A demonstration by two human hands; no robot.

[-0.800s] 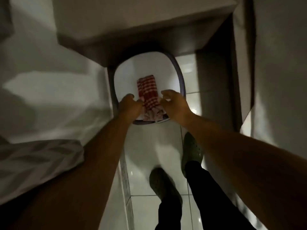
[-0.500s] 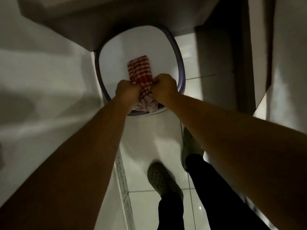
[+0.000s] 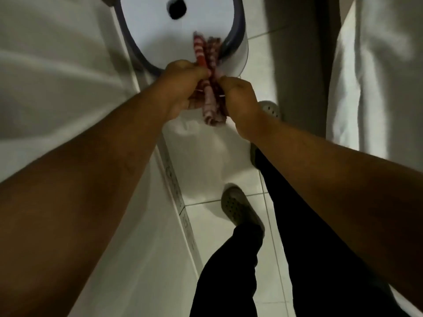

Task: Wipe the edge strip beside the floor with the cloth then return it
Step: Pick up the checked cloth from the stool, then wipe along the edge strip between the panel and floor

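Note:
A red-and-white checked cloth (image 3: 210,65) is bunched between both hands, lifted off the white stool top with its far end still over the seat. My left hand (image 3: 183,76) grips its left side and my right hand (image 3: 238,92) grips its right side. The cloth's lower end hangs down below my fingers. A patterned edge strip (image 3: 176,186) runs along the foot of the white wall, beside the tiled floor (image 3: 206,156).
The white stool (image 3: 148,30) has a dark rim and a dark hole in its seat and stands against the wall on the left. My two feet in grey perforated shoes (image 3: 240,209) stand on the floor. A dark gap and a white panel are on the right.
Both hands closed on the cloth, gathered it into a bunch and lifted it toward me off the stool seat. The view has tilted down.

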